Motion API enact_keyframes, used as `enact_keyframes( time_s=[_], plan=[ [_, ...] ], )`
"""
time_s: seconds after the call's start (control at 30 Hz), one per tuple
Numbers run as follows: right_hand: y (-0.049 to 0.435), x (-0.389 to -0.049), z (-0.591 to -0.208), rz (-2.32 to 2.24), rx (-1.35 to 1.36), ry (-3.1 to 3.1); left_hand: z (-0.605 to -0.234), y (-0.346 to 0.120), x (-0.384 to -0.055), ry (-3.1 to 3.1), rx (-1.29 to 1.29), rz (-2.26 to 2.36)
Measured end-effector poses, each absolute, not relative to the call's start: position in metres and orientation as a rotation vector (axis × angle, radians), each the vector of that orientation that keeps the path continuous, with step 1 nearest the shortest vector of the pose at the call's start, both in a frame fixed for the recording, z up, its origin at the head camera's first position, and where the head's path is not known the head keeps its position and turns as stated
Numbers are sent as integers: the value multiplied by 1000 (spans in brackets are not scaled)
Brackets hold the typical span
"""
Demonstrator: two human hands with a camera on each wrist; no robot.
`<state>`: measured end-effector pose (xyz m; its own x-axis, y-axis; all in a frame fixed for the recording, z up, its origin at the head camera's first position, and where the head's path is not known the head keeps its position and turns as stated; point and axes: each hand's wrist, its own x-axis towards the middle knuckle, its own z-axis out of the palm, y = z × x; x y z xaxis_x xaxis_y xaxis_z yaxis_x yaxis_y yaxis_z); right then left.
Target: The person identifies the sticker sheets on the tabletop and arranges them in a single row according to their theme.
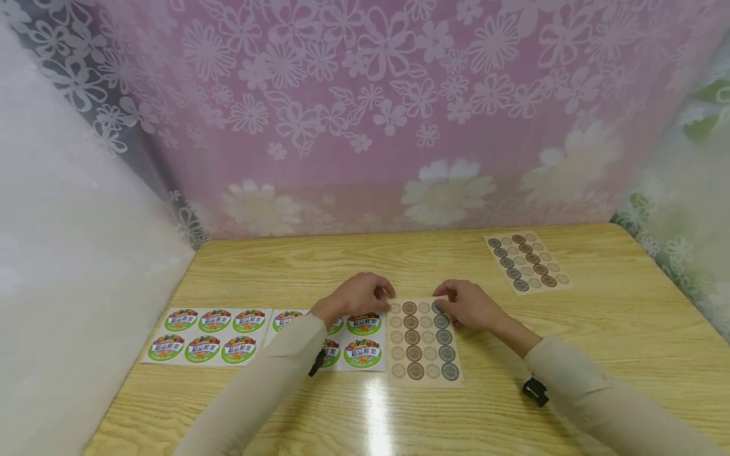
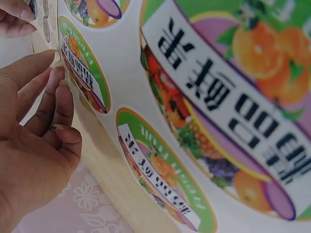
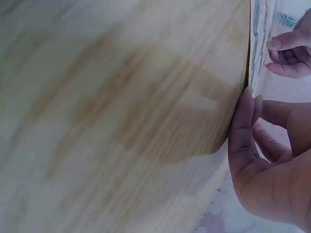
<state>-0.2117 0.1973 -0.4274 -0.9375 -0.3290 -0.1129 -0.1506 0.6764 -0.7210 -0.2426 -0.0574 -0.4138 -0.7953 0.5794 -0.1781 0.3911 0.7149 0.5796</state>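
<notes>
A tan sheet of round stickers (image 1: 422, 342), with columns of brown, pale and grey-blue circles, lies on the table in front of me. My left hand (image 1: 360, 292) is at its far left corner, thumb and index fingertip close together at the edge. The far right corner is pinched by my right hand (image 1: 469, 304), whose thumb covers part of a grey-blue circle. In the right wrist view the right fingers (image 3: 241, 128) grip the sheet's edge. Fruit-label stickers (image 1: 363, 353) lie in a white sheet under my left forearm, directly left of the tan sheet.
Another white fruit-label sheet (image 1: 206, 337) lies farther left, end to end with the first. A second tan sticker sheet (image 1: 527, 261) rests at the far right. A pink flowered curtain (image 1: 365, 139) hangs behind the wooden table (image 1: 319, 405).
</notes>
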Motion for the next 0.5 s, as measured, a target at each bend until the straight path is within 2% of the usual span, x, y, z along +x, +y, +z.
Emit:
enact_keyframes(
  time_s=[0.5],
  plan=[
    [195, -207, -426, -846, -541, 2895, -412, -54, -241, 2634, 764, 631]
  ],
)
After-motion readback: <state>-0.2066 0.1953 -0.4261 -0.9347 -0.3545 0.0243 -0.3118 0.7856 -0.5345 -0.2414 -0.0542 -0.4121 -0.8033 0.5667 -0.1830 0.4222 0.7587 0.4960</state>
